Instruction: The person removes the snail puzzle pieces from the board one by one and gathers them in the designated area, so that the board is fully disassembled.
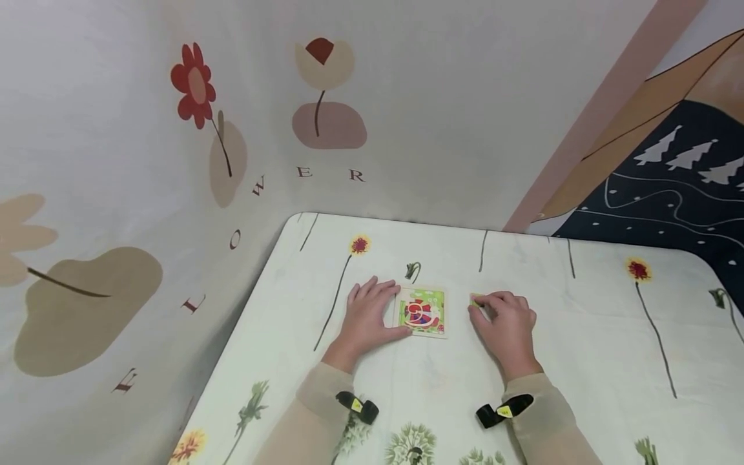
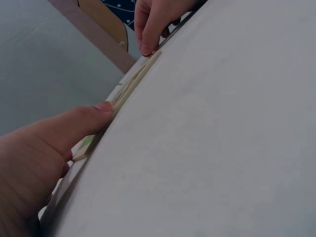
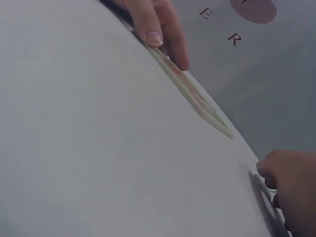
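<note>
A small square picture puzzle (image 1: 422,313) with a pale wooden border lies flat on the table, showing a red and blue figure on green. My left hand (image 1: 370,316) holds its left side, the thumb at the near edge and the index finger at the far left corner. In the left wrist view, the left thumb (image 2: 86,123) presses along the board's edge. To the right of the board, apart from it, my right hand (image 1: 508,329) pinches a small green puzzle piece (image 1: 476,299) between thumb and fingers. Those fingers partly hide the piece.
A white cloth printed with flowers covers the table (image 1: 587,336). Behind it and to the left hangs light fabric (image 1: 436,129) with flower prints and letters. Dark printed fabric (image 1: 668,187) stands at the back right. Each wrist wears a black camera strap (image 1: 504,411).
</note>
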Demonstrator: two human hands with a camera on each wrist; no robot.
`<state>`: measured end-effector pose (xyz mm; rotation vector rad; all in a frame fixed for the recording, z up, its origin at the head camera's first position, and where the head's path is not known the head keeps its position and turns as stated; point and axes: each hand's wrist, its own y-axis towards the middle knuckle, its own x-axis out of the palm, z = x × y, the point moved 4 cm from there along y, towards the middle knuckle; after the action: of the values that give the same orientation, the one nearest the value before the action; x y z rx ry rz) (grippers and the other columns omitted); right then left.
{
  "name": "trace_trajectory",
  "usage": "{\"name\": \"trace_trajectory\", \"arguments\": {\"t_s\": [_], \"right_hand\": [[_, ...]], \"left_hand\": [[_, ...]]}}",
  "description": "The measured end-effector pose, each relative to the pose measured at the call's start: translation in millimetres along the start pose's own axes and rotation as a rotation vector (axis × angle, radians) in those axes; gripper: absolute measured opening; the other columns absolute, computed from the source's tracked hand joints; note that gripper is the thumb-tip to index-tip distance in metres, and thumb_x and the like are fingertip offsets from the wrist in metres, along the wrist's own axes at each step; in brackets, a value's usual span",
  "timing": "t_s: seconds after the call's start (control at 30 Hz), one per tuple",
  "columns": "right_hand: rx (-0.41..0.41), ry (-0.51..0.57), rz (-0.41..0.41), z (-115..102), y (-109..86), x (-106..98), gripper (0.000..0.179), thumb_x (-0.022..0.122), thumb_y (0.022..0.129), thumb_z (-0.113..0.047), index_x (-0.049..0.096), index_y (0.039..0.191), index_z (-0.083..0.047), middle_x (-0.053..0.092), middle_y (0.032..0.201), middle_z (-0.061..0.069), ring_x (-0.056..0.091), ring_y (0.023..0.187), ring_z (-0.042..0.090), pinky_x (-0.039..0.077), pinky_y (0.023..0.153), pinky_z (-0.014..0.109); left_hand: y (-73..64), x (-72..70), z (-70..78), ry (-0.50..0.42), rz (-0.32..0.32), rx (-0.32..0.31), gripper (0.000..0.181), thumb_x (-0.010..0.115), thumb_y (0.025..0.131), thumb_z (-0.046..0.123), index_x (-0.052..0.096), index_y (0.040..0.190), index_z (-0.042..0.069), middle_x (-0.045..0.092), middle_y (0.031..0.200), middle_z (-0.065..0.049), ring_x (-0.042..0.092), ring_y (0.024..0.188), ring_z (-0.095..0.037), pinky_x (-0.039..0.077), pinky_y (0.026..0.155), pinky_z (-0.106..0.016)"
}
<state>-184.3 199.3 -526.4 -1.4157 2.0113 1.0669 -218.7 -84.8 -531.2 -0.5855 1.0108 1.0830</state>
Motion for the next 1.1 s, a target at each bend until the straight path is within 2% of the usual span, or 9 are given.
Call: {"name": "trace_trajectory", "arguments": {"t_s": [0.13, 0.3, 0.43, 0.6, 0.73, 0.93, 1.1], "right_hand": [[-0.004, 0.038, 0.001, -8, 4.0, 9, 0.02, 0.082, 0.094, -0.023, 0.081, 0.108, -0.01, 0.069, 0.112, 0.01, 0.056, 0.114, 0.036, 0.029, 0.104, 0.062], [-0.048, 0.085, -0.035, -25, 9.7, 22, 0.024, 0.081, 0.095, -0.026, 0.08, 0.113, -0.01, 0.069, 0.113, 0.008, 0.053, 0.118, 0.035, 0.027, 0.107, 0.062], [-0.09, 0.068, -0.065, -38, 11.2, 32, 0.027, 0.08, 0.095, -0.026, 0.08, 0.117, -0.01, 0.069, 0.118, 0.009, 0.051, 0.12, 0.035, 0.029, 0.106, 0.061], [-0.129, 0.023, -0.14, -52, 9.3, 46, 0.03, 0.079, 0.096, -0.031, 0.079, 0.121, -0.013, 0.068, 0.121, 0.008, 0.049, 0.12, 0.034, 0.029, 0.105, 0.06], [-0.112, -0.009, -0.181, -58, 7.2, 52, 0.033, 0.078, 0.096, -0.036, 0.078, 0.121, -0.014, 0.063, 0.121, 0.009, 0.046, 0.12, 0.036, 0.027, 0.107, 0.06], [-0.065, -0.036, -0.226, -62, 4.6, 54, 0.036, 0.079, 0.095, -0.036, 0.077, 0.122, -0.013, 0.056, 0.12, 0.012, 0.042, 0.122, 0.039, 0.025, 0.108, 0.062], [-0.064, -0.044, -0.23, -64, 5.3, 56, 0.033, 0.076, 0.095, -0.035, 0.075, 0.123, -0.016, 0.052, 0.118, 0.012, 0.039, 0.121, 0.04, 0.025, 0.106, 0.062]], "left_hand": [[-1.2, -1.7, -2.9, 0.009, 0.007, -0.01, 0.09, 0.085, 0.081, 0.064, 0.056, 0.156, 0.021, 0.046, 0.165, 0.002, 0.025, 0.159, -0.032, 0.012, 0.126, -0.063], [-1.9, -5.1, -6.0, 0.007, 0.022, -0.007, 0.09, 0.086, 0.08, 0.063, 0.057, 0.155, 0.021, 0.048, 0.164, 0.003, 0.027, 0.159, -0.032, 0.012, 0.126, -0.063], [-0.5, -6.8, -5.6, -0.005, 0.031, -0.002, 0.091, 0.087, 0.079, 0.062, 0.058, 0.154, 0.021, 0.05, 0.163, 0.004, 0.027, 0.159, -0.031, 0.011, 0.126, -0.062], [1.2, -4.9, -2.3, -0.013, 0.035, -0.002, 0.09, 0.088, 0.079, 0.062, 0.059, 0.153, 0.021, 0.051, 0.162, 0.004, 0.028, 0.159, -0.032, 0.012, 0.126, -0.062], [1.3, -1.6, 0.7, -0.027, 0.031, 0.0, 0.09, 0.087, 0.079, 0.061, 0.059, 0.153, 0.021, 0.051, 0.162, 0.004, 0.028, 0.159, -0.032, 0.012, 0.126, -0.063], [-0.8, 0.0, 3.5, -0.019, 0.015, -0.006, 0.09, 0.086, 0.079, 0.063, 0.059, 0.153, 0.02, 0.051, 0.162, 0.003, 0.028, 0.158, -0.033, 0.014, 0.125, -0.064], [-0.4, -1.6, 4.7, -0.008, 0.027, -0.007, 0.088, 0.087, 0.079, 0.062, 0.06, 0.152, 0.02, 0.052, 0.161, 0.003, 0.029, 0.158, -0.033, 0.015, 0.125, -0.065]]}}
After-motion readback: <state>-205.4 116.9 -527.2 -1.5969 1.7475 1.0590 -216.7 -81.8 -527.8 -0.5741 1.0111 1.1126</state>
